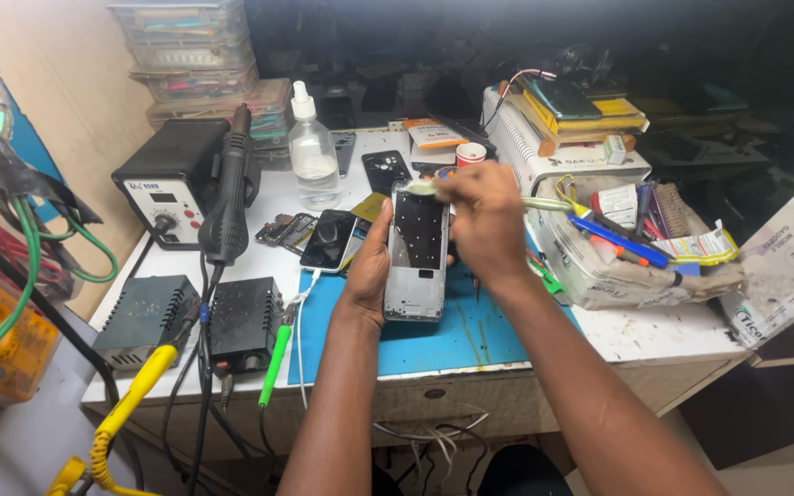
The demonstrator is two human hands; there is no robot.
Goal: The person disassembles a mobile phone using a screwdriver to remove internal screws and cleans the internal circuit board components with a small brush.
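Over the blue mat (452, 340) on the counter (654, 331), our left hand (367, 271) grips the stripped phone frame (417, 253), fingers wrapped around its left edge, while our right hand (482, 216) pinches a brush (423, 187) at its top edge; we judge cleaning unfinished.
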